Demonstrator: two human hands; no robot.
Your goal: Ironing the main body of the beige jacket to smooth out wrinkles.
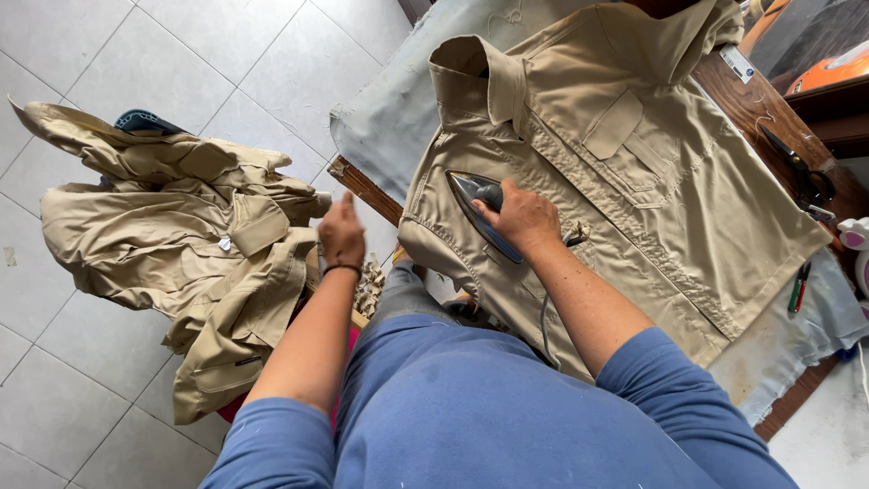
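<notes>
Two hands are in view: the right hand (525, 215) is clamped on the handle of an iron (480, 213) resting on a khaki shirt (652, 208) spread over the bench (756, 104) at centre frame, while the left hand (341, 234) hangs loosely open, empty, beside crumpled khaki garments (181, 235) at left.

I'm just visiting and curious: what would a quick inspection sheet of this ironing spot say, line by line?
Surface: wooden table covered by a grey cloth.
Job's things: tan shirt spread flat; iron resting on it near the shoulder.
Clutter: scissors and pens at the table's far edge.
Grips: right hand closed on the iron's handle; left hand free, held over the pile, holding nothing.
Cables: a cord running down from the iron.
Surroundings: pile of tan clothes beside the table, white floor tiles.
</notes>
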